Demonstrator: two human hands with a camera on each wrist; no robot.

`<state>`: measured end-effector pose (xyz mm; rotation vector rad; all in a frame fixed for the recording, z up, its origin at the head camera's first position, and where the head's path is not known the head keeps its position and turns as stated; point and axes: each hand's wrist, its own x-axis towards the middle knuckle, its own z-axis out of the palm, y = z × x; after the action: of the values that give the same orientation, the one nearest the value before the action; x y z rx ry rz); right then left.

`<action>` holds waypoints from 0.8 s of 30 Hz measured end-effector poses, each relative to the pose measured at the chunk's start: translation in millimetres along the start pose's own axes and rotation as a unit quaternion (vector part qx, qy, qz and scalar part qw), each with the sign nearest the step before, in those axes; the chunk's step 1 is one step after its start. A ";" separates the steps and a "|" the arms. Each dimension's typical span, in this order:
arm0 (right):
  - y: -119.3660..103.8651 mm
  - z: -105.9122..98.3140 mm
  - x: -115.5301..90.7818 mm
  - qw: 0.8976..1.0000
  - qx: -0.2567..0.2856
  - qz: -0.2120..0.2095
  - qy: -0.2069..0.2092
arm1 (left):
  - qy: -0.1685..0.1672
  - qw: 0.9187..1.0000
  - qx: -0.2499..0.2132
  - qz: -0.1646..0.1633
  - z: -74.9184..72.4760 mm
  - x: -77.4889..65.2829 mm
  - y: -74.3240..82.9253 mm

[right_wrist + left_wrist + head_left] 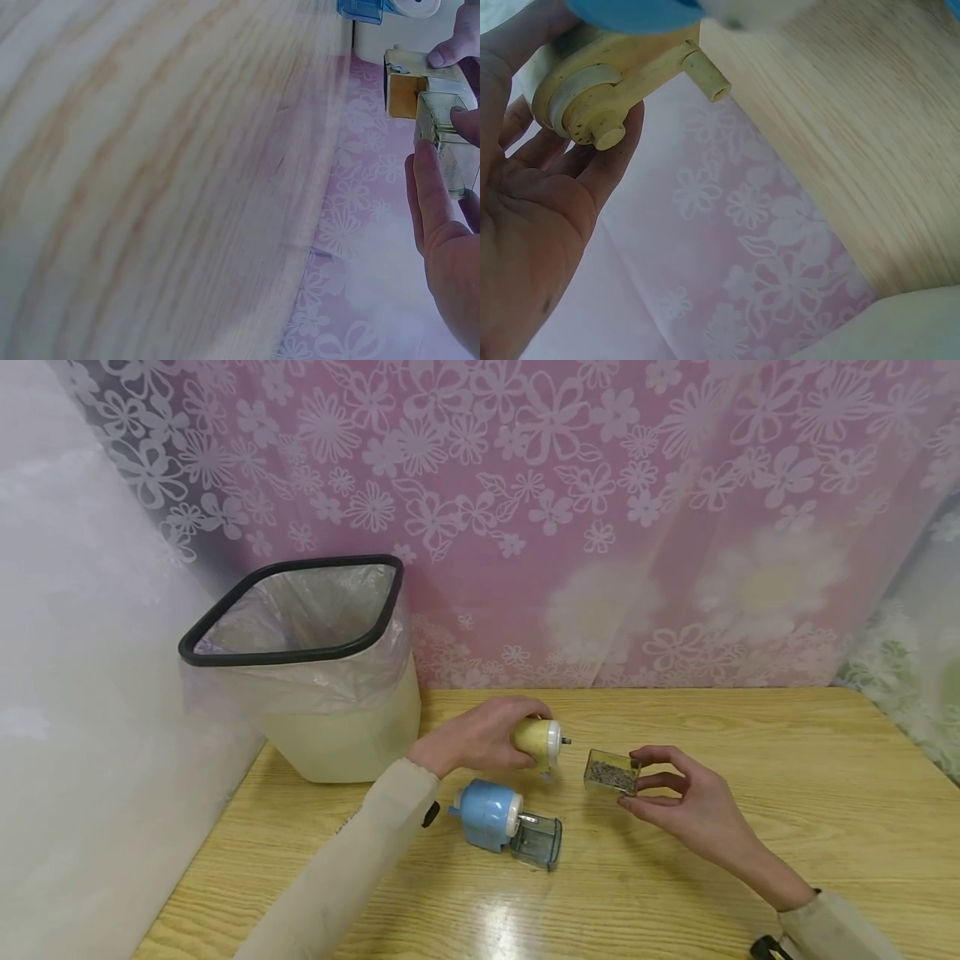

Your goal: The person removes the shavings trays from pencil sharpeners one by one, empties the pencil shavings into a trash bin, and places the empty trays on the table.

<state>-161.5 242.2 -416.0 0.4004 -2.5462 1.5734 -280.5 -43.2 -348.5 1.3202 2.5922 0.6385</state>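
Observation:
My left hand (487, 737) grips a yellow crank pencil sharpener (531, 742) above the table. Its crank handle (707, 77) shows in the left wrist view. In my right hand (697, 802), the fingers and thumb pinch a clear shavings drawer (602, 789), apart from the sharpener and just right of it. Dark shavings (611, 775) lie inside the drawer. On the table, nearer than the left hand, sits a blue crank pencil sharpener (486, 814). A smoky clear drawer (536, 843) sticks out at its right side. The right wrist view also catches the yellow sharpener (405, 71).
A cream waste bin (352, 735) with a black rim and a plastic liner stands at the back left of the wooden table (750, 718). Behind the table hangs a pink flowered curtain (480, 527). A pale wall covering (90, 693) runs along the left side.

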 end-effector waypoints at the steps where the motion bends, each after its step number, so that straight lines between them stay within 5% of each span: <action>1: -0.3 -0.4 0.0 1.000 0.001 0.000 0.000 | 0.002 1.000 0.002 -0.004 0.2 0.1 -2.1; 10: 1.1 -0.2 -1.6 1.000 0.010 0.014 -0.001 | 0.016 1.000 0.003 -0.021 3.3 1.6 -18.8; 24: 6.5 -1.2 -4.7 1.000 -0.002 -0.001 0.003 | -0.021 0.997 0.052 -0.051 0.8 13.6 -32.6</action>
<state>-158.9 246.8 -422.2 0.3982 -2.5433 1.5677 -312.2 -49.0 -363.0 1.2068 2.6717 0.4601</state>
